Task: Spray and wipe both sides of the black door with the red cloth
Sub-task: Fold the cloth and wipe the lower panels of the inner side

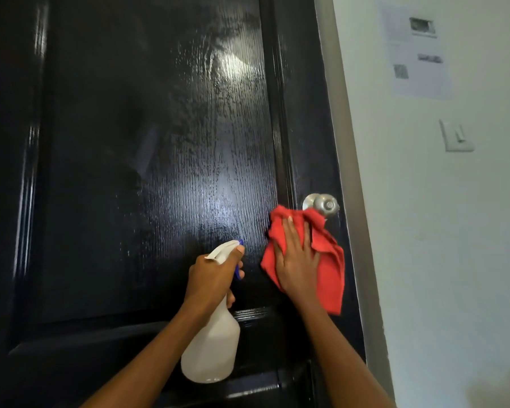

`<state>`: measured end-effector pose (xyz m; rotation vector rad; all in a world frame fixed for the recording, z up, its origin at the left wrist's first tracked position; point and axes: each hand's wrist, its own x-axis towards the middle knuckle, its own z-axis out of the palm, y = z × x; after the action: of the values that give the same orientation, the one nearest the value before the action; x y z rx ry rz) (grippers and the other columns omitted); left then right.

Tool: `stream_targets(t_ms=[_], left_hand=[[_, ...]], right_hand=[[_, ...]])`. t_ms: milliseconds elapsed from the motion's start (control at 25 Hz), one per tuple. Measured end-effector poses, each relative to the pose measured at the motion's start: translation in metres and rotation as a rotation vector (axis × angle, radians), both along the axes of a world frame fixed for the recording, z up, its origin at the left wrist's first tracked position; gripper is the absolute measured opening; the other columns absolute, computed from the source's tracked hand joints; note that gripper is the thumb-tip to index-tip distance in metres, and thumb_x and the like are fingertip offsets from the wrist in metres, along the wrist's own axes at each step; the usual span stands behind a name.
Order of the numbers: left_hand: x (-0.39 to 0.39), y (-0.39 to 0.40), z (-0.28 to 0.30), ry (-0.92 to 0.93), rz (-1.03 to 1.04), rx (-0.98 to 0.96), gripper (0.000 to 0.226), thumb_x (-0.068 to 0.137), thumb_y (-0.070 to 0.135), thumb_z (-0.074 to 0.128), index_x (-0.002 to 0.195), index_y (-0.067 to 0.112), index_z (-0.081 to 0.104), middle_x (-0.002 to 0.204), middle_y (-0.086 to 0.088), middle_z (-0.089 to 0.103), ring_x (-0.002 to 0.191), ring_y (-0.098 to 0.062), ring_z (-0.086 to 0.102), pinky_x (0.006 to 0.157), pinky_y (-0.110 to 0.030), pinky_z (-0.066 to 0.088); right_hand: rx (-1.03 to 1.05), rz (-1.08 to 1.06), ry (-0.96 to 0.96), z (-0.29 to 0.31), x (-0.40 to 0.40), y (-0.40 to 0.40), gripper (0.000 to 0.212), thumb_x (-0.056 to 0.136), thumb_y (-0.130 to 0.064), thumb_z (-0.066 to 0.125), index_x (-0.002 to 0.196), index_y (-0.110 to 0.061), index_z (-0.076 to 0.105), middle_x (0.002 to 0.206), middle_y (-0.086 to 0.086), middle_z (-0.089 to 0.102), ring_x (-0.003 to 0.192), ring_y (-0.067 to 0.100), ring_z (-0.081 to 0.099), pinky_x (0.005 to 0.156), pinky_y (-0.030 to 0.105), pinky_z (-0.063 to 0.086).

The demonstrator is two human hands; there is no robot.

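Note:
The black door fills the left and middle of the head view, its glossy panel streaked with wet spray. My right hand lies flat, fingers straight, pressing the red cloth against the door just below the silver knob. My left hand grips the neck of a white spray bottle, whose blue-tipped nozzle points at the panel beside the cloth.
The door's grey edge runs down beside a white wall. On that wall are a light switch and a taped paper notice.

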<state>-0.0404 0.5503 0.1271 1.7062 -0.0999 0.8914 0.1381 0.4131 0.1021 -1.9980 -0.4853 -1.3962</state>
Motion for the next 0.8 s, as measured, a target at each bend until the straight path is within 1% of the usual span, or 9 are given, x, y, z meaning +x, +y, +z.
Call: stream_targets(t_ms=[120,160,240,360,440,520,640,680,800], left_hand=[[-0.006,0.002,0.0,0.006,-0.001,-0.003,0.022,0.092,0.044,0.068,0.088,0.023,0.077,0.076,-0.008,0.076,0.041,-0.027,0.053,0.044,-0.031,0.045],[-0.008,0.002,0.002,0.0,-0.004,-0.002,0.02,0.092,0.043,0.068,0.088,0.025,0.077,0.076,-0.008,0.076,0.041,-0.027,0.053,0.044,-0.031,0.045],[-0.01,0.004,0.009,-0.022,-0.01,-0.007,0.014,0.092,0.04,0.069,0.09,0.029,0.077,0.077,-0.008,0.076,0.04,-0.026,0.051,0.043,-0.031,0.044],[-0.01,0.012,0.021,-0.054,-0.009,-0.017,0.012,0.092,0.038,0.069,0.093,0.03,0.078,0.078,-0.01,0.075,0.039,-0.025,0.05,0.043,-0.03,0.043],[-0.009,0.016,0.028,-0.06,0.007,-0.018,0.014,0.093,0.037,0.068,0.092,0.027,0.077,0.078,-0.011,0.075,0.039,-0.025,0.05,0.042,-0.029,0.043],[-0.005,0.017,0.038,-0.081,-0.003,-0.024,0.011,0.094,0.035,0.068,0.096,0.029,0.077,0.081,-0.013,0.074,0.038,-0.024,0.05,0.04,-0.028,0.041],[0.005,0.012,0.056,-0.102,-0.011,0.022,0.014,0.095,0.035,0.066,0.093,0.025,0.076,0.08,-0.014,0.074,0.038,-0.025,0.049,0.04,-0.028,0.041],[0.009,0.01,0.062,-0.107,-0.012,0.038,0.016,0.095,0.036,0.066,0.091,0.023,0.075,0.078,-0.014,0.073,0.038,-0.025,0.049,0.041,-0.028,0.041],[0.018,0.004,0.076,-0.115,0.0,0.074,0.029,0.093,0.04,0.066,0.087,0.013,0.075,0.075,-0.012,0.074,0.036,-0.026,0.05,0.041,-0.029,0.043]], right_hand=[[-0.05,-0.014,-0.023,-0.076,-0.003,-0.009,0.066,0.1,-0.038,0.037,0.163,-0.031,0.021,0.17,-0.017,0.011,0.157,0.005,-0.005,0.111,0.056,0.035],[-0.046,0.001,-0.017,-0.084,-0.003,-0.008,0.066,0.099,-0.037,0.037,0.163,-0.03,0.022,0.17,-0.016,0.014,0.157,0.005,-0.003,0.112,0.054,0.034],[-0.031,0.059,-0.041,-0.071,0.0,-0.002,0.064,0.1,-0.035,0.038,0.162,-0.023,0.026,0.17,-0.009,0.02,0.158,0.011,0.005,0.119,0.049,0.028],[0.039,0.136,-0.072,-0.008,0.0,0.014,0.061,0.104,-0.034,0.037,0.159,-0.006,0.033,0.166,0.012,0.029,0.157,0.03,0.017,0.127,0.039,0.013],[0.104,0.144,-0.074,0.042,-0.002,0.022,0.062,0.105,-0.035,0.037,0.156,0.0,0.034,0.163,0.022,0.032,0.155,0.033,0.019,0.128,0.03,0.003],[0.108,0.152,-0.091,0.084,-0.006,0.025,0.06,0.108,-0.031,0.038,0.158,0.001,0.029,0.164,0.023,0.027,0.156,0.033,0.018,0.128,0.03,0.002],[0.083,0.182,-0.139,0.142,-0.004,0.018,0.059,0.11,-0.024,0.038,0.161,-0.002,0.02,0.169,0.018,0.016,0.158,0.029,0.011,0.122,0.019,-0.012],[0.078,0.174,-0.154,0.162,-0.002,0.016,0.059,0.11,-0.026,0.038,0.161,-0.003,0.02,0.169,0.017,0.016,0.158,0.029,0.01,0.122,0.018,-0.012],[0.044,0.196,-0.162,0.216,0.002,0.011,0.061,0.11,-0.031,0.039,0.162,-0.006,0.02,0.17,0.015,0.016,0.157,0.029,0.01,0.126,0.029,-0.001]])
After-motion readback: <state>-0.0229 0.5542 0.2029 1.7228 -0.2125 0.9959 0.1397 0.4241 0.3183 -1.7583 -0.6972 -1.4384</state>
